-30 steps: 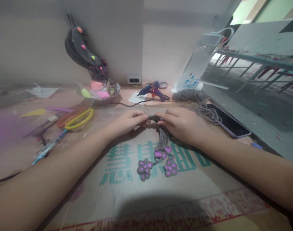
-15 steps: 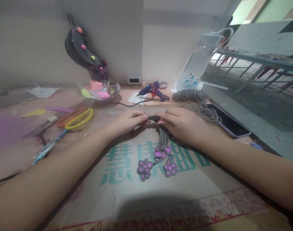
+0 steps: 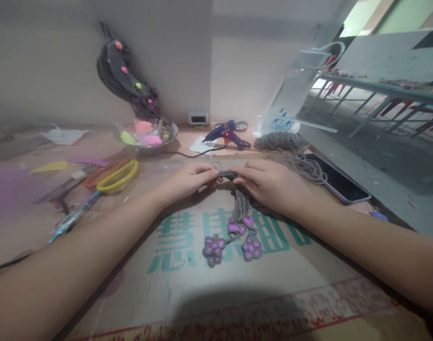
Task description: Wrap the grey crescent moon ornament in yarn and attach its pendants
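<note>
Between my two hands is a dark grey craft piece [image 3: 241, 204] wrapped in grey yarn; its curved lower part hangs onto the cardboard. My left hand [image 3: 198, 178] pinches its left end, where a thin loop of yarn sticks up. My right hand [image 3: 261, 180] grips it a short way to the right, fingers closed and covering part of it. At the piece's lower end are purple patches edged in grey. Two yarn-edged flowers with purple petals, a left flower [image 3: 214, 249] and a right flower [image 3: 251, 248], lie flat on the cardboard, joined to it by grey stems.
A blue glue gun [image 3: 226, 133] rests behind my hands. Grey yarn [image 3: 281, 141] and a phone [image 3: 339, 179] lie right, near a clear bottle [image 3: 291, 94]. Scissors [image 3: 117, 176], a pen [image 3: 74, 215] and a bowl [image 3: 145, 148] of colourful clay are left. Printed cardboard [image 3: 159, 293] covers the table.
Both hands keep almost the same place and hold. The short length of the piece between my fingertips looks slightly turned; the flowers have not moved.
</note>
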Demonstrator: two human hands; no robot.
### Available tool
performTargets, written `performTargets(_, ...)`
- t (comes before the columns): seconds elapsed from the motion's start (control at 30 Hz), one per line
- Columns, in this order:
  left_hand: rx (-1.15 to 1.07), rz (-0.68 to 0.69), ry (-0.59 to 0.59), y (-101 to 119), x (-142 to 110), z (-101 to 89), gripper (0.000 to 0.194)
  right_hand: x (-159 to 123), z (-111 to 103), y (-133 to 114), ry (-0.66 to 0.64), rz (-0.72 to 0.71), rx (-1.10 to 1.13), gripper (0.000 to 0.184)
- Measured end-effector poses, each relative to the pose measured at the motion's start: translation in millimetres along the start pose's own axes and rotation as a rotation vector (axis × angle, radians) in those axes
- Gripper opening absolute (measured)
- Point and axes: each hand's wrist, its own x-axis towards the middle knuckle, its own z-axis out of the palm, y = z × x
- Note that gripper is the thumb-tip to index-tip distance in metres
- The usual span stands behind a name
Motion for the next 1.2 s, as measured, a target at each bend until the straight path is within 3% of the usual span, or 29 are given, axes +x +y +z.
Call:
performTargets(0.2,0.125,0.059,-0.003,-1,1,-3.3,0.036,2,-4,-3,0.02,0.075,0.037,0.036)
performTargets(0.37,0.178,0.135,-0.027,-2,4,-5.5,0.038,8,-9,-13,-0.055,0.398,0.131,0.04)
performTargets(0.43,0.181,0.18,-0.036,-3,5,-5.7,0.038,11,-6,-15,-0.058,0.452,0.213,0.038)
performTargets(0.53,0.13,0.194,-0.033,-4,6,-4.7,0.039,15,3,-13,-0.064,0.476,0.396,0.025)
performTargets(0.73,0.068,0.095,0.028,-1,4,-0.4,0.045,18,11,-3,-0.106,0.525,0.574,0.031)
performTargets(1.03,0.339,0.072,0.067,11,-1,2.4,0.039,20,16,-3,-0.103,0.459,0.532,0.03)
performTargets(1.2,0.316,0.093,0.041,8,0,1.7,0.04,20,14,-4,-0.111,0.438,0.513,0.028)
